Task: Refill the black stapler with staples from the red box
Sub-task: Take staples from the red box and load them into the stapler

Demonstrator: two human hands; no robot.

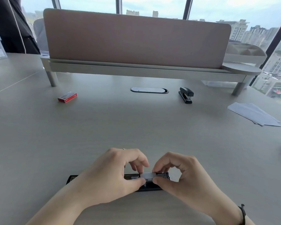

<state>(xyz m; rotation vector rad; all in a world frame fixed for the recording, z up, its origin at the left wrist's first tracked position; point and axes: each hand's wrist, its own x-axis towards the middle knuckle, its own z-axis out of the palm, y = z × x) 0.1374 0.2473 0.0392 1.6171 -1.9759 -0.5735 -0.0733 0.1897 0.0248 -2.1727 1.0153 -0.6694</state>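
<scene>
Both hands pinch a silver staple strip [147, 175] over the opened black stapler [118, 181] lying on the tabletop [136, 127]: left hand [118, 172], right hand [182, 174]. The red box [67, 97] lies well apart, far left.

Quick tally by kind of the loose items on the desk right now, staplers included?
Black staplers: 2, one opened flat under the left hand and right hand at, one closed at the far right
Red staple box: 1
Staple strip pinched in both hands: 1
Paper stack: 1
Total: 5
</scene>
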